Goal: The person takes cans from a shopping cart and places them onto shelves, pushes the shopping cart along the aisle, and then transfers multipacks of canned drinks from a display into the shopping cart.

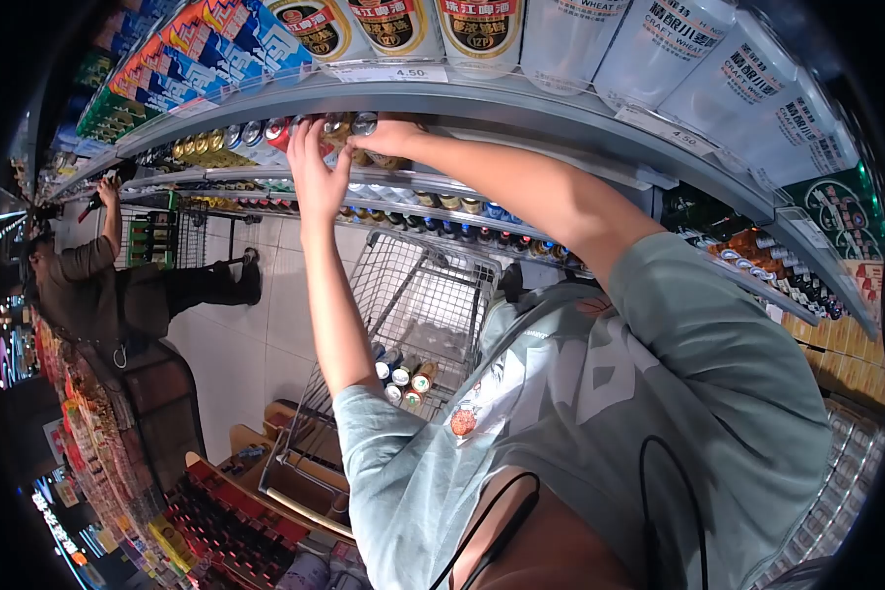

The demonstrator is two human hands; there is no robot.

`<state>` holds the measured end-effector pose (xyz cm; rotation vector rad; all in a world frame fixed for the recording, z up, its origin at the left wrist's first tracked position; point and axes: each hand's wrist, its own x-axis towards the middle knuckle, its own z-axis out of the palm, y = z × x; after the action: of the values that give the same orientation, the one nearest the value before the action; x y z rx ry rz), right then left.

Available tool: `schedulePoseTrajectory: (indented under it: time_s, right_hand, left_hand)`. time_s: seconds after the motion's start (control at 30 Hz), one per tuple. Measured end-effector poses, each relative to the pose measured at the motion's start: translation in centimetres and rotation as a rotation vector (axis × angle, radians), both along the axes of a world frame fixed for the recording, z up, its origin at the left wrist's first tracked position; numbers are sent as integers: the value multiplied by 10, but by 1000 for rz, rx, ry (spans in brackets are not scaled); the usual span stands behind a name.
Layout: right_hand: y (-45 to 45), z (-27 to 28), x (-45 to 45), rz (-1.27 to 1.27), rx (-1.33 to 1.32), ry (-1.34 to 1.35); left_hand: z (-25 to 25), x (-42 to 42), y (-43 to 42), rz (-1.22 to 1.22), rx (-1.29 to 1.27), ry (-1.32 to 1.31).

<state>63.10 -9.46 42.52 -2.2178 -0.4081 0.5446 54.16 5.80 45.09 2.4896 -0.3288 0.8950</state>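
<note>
My left hand [317, 167] reaches into the lower shelf, fingers stretched up and thumb apart, against the row of cans. A red can [277, 133] sits just left of its fingertips, and a gold can [337, 128] shows between its fingers and thumb. Right beside it, my right hand [391, 136] is bent round a silver-topped can [364, 123] under the shelf lip; its fingertips are partly hidden. More gold-topped cans [202, 143] line the same shelf to the left.
Above are large beer cans [482, 34], white wheat-beer cans [678, 49] and a price tag [393, 74]. A wire shopping cart [423, 270] below me holds several cans [403, 379]. At left, a person [98, 285] stands near another cart [192, 236]. Bottled drinks [787, 265] fill shelves at right.
</note>
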Motion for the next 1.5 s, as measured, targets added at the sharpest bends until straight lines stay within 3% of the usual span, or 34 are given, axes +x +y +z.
schedulePoseTrajectory:
  time_s: [0.03,0.07,0.1,0.17,0.2,0.23,0.27,0.3,0.37,0.43,0.57,0.67,0.7,0.83,1.0,1.03,1.17,1.3,1.43,1.5]
  right_hand:
    - [-5,-6,-4,-9,57,-14]
    - [-16,-6,-18,-140,178,-255]
    - [-30,-6,-39,-277,301,-495]
    - [-70,-19,-79,-294,586,-266]
    - [-94,-30,-103,-301,632,-190]
    - [-120,-42,-127,-306,676,-117]
    - [-148,-59,-152,-341,635,-87]
    - [-176,-78,-177,-375,593,-59]
    - [-233,-119,-229,-472,555,-32]
    - [-286,-139,-280,-639,509,133]
    - [-357,-165,-376,-797,406,249]
    - [-368,-171,-435,-858,424,318]
    - [-369,-177,-457,-869,447,348]
    - [-354,-195,-526,-902,499,450]
    - [-347,-199,-590,-888,479,322]
    - [-349,-198,-597,-907,479,273]
    - [-370,-192,-613,-950,399,228]
    - [-357,-177,-599,-984,429,209]
    - [-294,-155,-552,-784,450,251]
    - [-241,-149,-524,-541,447,175]
  left_hand:
    - [-2,-31,-14,19,-126,-29]
    - [-24,-59,-20,64,-282,-11]
    - [-54,-90,-30,127,-600,56]
    - [-125,-158,-50,318,-873,207]
    - [-181,-197,-52,355,-803,237]
    - [-212,-242,-69,448,-911,368]
    - [-245,-287,-79,533,-940,512]
    - [-295,-333,-89,479,-1172,416]
    - [-352,-410,-99,580,-1440,599]
    - [-327,-434,-116,635,-1346,713]
    - [-327,-430,-101,403,-1398,689]
    - [-286,-413,-100,357,-1191,695]
    - [-267,-416,-100,343,-1136,811]
    - [-248,-462,-110,173,-989,981]
    - [-250,-532,-117,292,-458,1215]
    - [-252,-534,-112,283,-452,1219]
    - [-283,-534,-80,386,-926,1058]
    - [-316,-533,-20,647,-714,1152]
    - [-341,-556,9,869,-611,1254]
    - [-346,-561,15,939,-682,1260]
